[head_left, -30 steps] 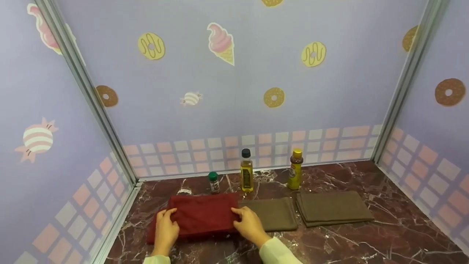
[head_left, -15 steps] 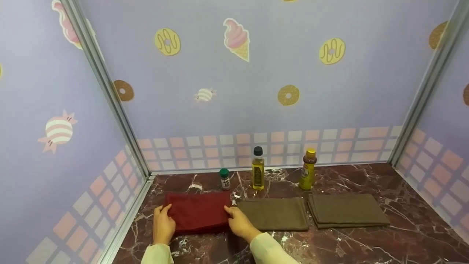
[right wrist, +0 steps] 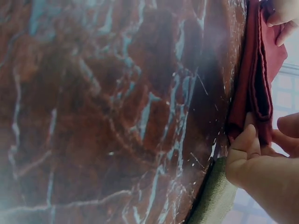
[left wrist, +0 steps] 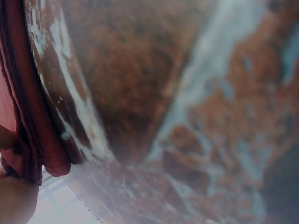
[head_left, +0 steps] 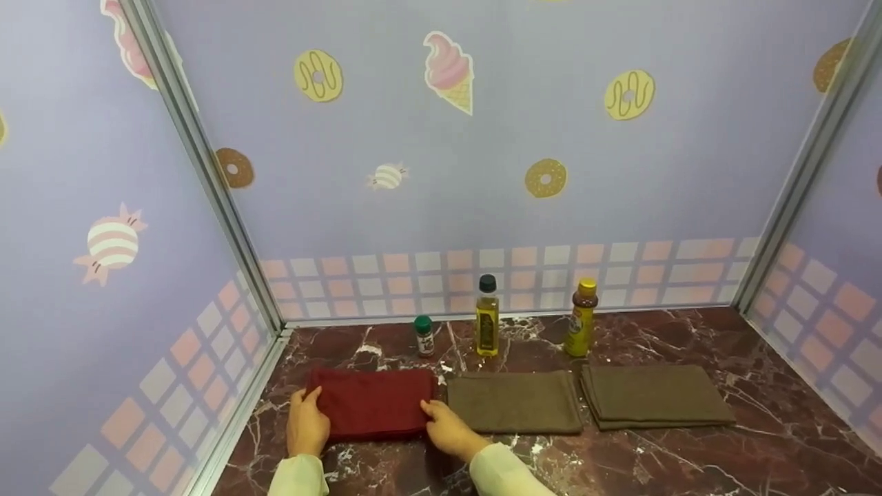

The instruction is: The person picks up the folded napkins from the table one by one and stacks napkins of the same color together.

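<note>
A folded dark red cloth (head_left: 375,405) lies on the marble-patterned tabletop, at the left of the head view. My left hand (head_left: 307,421) grips its left edge. At the opposite edge my right hand (head_left: 451,428) pinches the cloth between thumb and fingers. In the right wrist view the red cloth (right wrist: 257,70) shows stacked layers, with fingers (right wrist: 245,142) of the right hand at its corner. Only a little of the left hand (left wrist: 16,200) enters the left wrist view, beside the red cloth (left wrist: 28,93). Just right of it is a folded brown cloth (head_left: 513,403).
Farther right sits a second folded brown cloth (head_left: 654,396). Behind the cloths stand a green-capped shaker (head_left: 424,337), an oil bottle (head_left: 487,320) and a yellow-capped bottle (head_left: 581,320). Patterned wall panels (head_left: 441,207) enclose the tabletop (head_left: 620,458) at the back and sides.
Both hands have brought the red cloth leftward, off the left part of the nearer brown cloth, and its layers now line up. Over the last half second its far edge has dropped slightly.
</note>
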